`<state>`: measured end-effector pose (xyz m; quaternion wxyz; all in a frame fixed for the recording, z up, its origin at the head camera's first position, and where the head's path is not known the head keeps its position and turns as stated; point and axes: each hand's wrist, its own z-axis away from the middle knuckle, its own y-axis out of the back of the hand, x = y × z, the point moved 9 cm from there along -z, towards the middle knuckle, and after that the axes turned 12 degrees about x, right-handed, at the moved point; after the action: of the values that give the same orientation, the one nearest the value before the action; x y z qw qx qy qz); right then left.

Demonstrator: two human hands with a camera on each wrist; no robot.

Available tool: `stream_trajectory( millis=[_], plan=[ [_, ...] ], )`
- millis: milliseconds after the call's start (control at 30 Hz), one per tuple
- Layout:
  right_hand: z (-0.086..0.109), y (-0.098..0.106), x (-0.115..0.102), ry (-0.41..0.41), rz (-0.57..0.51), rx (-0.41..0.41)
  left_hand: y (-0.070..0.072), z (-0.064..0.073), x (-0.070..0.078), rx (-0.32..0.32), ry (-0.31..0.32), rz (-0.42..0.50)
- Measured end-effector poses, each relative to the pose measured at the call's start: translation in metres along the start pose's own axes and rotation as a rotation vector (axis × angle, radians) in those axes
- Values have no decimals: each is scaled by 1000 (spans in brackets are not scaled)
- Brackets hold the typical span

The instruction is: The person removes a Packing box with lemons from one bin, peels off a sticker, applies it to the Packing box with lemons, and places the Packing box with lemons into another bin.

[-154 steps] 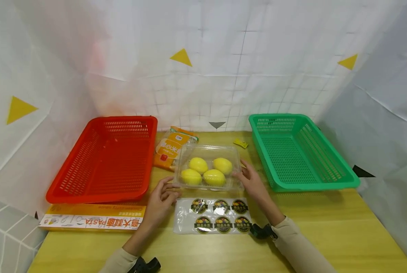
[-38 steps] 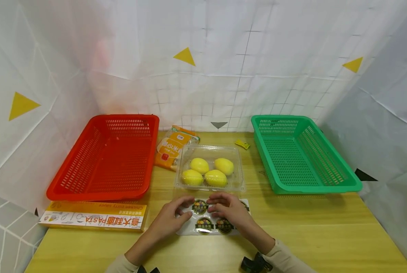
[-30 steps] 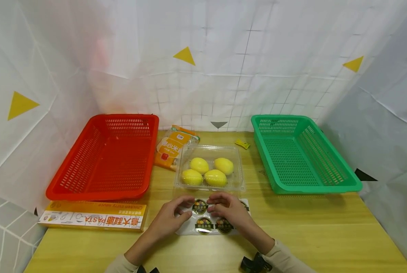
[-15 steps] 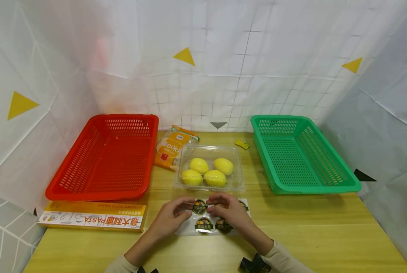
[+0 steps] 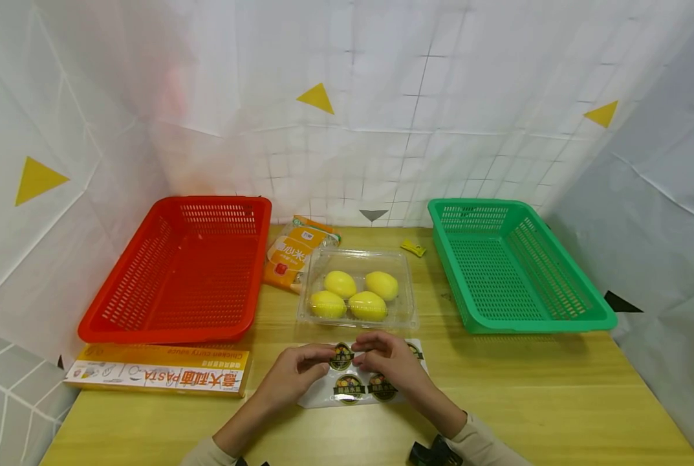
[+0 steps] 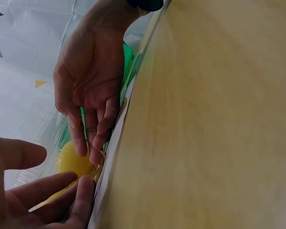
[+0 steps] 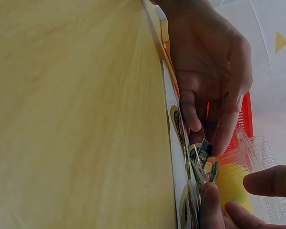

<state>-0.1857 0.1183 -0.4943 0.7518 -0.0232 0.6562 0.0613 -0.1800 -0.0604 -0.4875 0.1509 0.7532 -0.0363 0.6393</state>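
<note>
A sheet of round black-and-gold fruit stickers (image 5: pixel 323 391) lies on the table. My left hand (image 5: pixel 293 374) reaches over it from the left, my right hand (image 5: pixel 394 364) from the right. Fingertips of both hands meet near one sticker (image 5: pixel 341 356) in the back row, which bends up between them in the right wrist view. Each thumb stands apart from its index finger in the wrist views. The right hand hides part of the sheet. Just beyond lies a clear plastic box (image 5: pixel 405 304) with several lemons (image 5: pixel 367 305) in it.
A red basket (image 5: pixel 174 336) stands left, a green basket (image 5: pixel 539 325) right. A pasta box (image 5: pixel 160 372) lies before the red one. Behind the clear box are an orange food packet (image 5: pixel 293 252) and a small yellow wrapped piece (image 5: pixel 413 248).
Both hands came from the clear box's sides onto the sticker sheet. In the last half second the left fingertips shifted slightly toward the right hand, and the back-row sticker now looks bent.
</note>
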Motion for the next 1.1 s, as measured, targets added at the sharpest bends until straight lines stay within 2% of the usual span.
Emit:
stream_trajectory(
  millis=[133,333,600,700,833,933,1100],
  plan=[
    [0,0,0,-6,-8,2,0,0,0,5,6,3],
    [0,1,0,3,39,15,1,0,0,11,28,27],
    [0,0,-2,22,54,21,2,-1,-3,10,89,122],
    [-1,1,0,23,86,21,0,-1,-3,-12,82,149],
    [0,1,2,5,115,23,-1,-1,0,-42,41,197],
    [0,1,1,0,122,26,-1,-1,2,-43,18,219],
    [0,3,1,0,112,52,0,-1,3,-30,15,236]
  ],
)
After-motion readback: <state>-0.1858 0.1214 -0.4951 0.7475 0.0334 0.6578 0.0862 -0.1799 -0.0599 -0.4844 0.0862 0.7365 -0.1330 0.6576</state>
